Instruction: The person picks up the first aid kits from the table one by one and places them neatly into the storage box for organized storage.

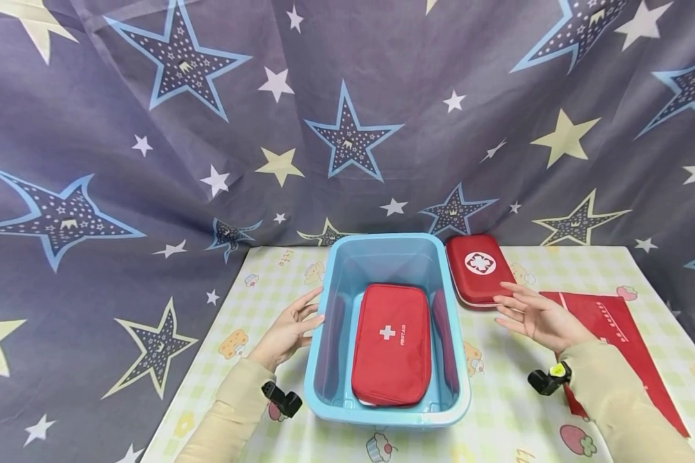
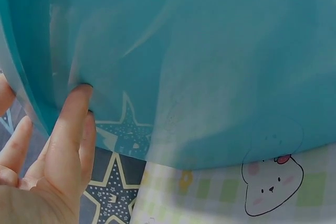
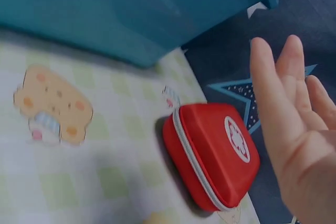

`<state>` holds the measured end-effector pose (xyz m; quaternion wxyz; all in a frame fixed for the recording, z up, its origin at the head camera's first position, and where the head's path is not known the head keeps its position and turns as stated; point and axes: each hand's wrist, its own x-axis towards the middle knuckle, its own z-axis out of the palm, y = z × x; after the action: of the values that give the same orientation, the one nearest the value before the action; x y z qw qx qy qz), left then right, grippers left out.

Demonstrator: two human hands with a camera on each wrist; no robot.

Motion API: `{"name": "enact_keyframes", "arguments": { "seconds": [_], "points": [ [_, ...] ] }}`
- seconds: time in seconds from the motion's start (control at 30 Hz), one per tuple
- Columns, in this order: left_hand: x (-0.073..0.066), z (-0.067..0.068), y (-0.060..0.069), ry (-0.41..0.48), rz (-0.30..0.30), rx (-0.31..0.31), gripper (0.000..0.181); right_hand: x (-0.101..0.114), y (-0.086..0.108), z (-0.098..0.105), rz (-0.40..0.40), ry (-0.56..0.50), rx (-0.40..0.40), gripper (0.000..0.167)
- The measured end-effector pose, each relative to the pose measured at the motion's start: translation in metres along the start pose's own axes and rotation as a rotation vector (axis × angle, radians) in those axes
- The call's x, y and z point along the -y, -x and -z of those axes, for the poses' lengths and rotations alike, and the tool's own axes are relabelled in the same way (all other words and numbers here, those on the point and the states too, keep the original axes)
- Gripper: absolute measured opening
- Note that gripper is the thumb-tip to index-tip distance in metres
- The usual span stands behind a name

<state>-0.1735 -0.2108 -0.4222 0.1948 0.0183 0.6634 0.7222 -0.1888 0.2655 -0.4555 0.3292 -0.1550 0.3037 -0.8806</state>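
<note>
A light blue plastic bin [image 1: 387,418] stands on the table with a red first aid pouch [image 1: 391,347] lying inside, its white cross facing up. My left hand [image 1: 290,329] is at the bin's left side, its fairly straight fingers touching the outer wall near the rim. In the left wrist view, fingertips [image 2: 79,103] meet the blue wall. To the bin's right lies a red hard case [image 1: 478,273] with a white round emblem and a zipper. My right hand [image 1: 535,313] hovers by the near right corner of that case, fingers spread and holding nothing.
A flat red bag or sheet [image 1: 631,347] with white print lies at the right, partly under the right forearm in view. The table has a green checked cloth [image 1: 498,411]. A dark star-patterned curtain [image 1: 347,64] hangs behind the table.
</note>
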Motion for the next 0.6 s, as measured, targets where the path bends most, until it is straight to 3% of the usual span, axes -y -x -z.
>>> {"name": "enact_keyframes", "arguments": {
  "seconds": [0.3,0.6],
  "points": [
    [0.0004,-0.0002,-0.0002,0.008,-0.005,0.007,0.065,0.0004,-0.0006,-0.0034,0.009,0.208,-0.274,0.036],
    [0.0015,-0.0006,0.0001,0.021,0.001,0.004,0.064,-0.0043,-0.0005,0.0031,0.016,0.257,-0.366,0.031]
  ]
}}
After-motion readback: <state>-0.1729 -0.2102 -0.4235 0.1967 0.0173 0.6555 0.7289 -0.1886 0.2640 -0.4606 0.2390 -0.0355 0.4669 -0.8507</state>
